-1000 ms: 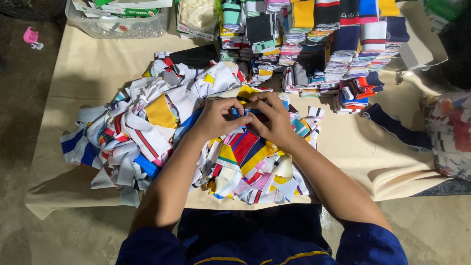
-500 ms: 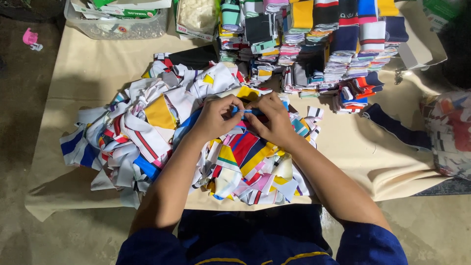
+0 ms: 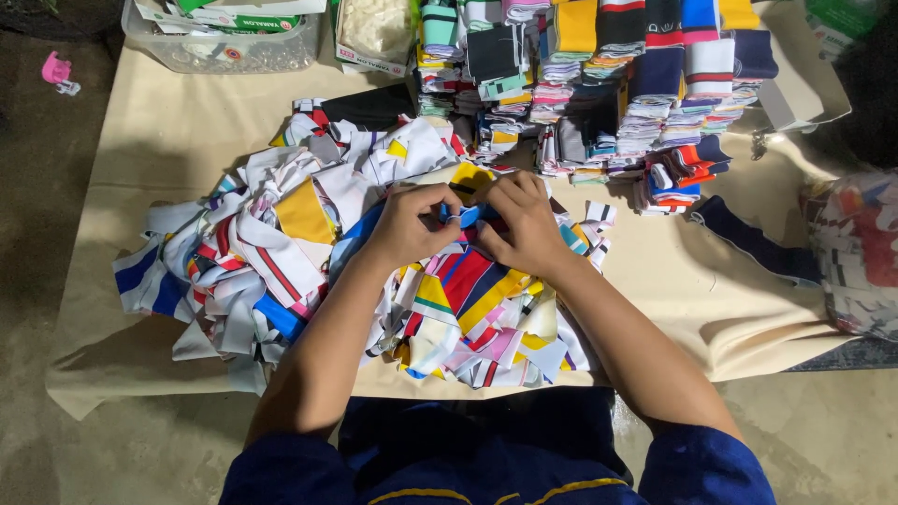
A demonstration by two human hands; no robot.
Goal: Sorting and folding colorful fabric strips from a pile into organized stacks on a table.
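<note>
My left hand [image 3: 409, 224] and my right hand [image 3: 524, 221] meet over a loose heap of coloured fabric pieces [image 3: 281, 252]. Together they pinch a small blue fabric piece [image 3: 465, 216] between their fingertips. Under the hands lies a striped red, blue and yellow piece [image 3: 472, 281]. My forearms reach in from the bottom, over my dark blue clothing.
Neat stacks of folded striped fabric [image 3: 599, 75] stand at the back. A clear plastic tub [image 3: 224, 42] sits back left on the beige cloth [image 3: 168, 131]. A dark blue strip [image 3: 748, 238] lies at right, beside a patterned bundle [image 3: 856, 252]. A pink object [image 3: 56, 70] lies on the floor.
My hands stay over the heap, working the small blue piece; the fingers shifted slightly. Nothing else moved.
</note>
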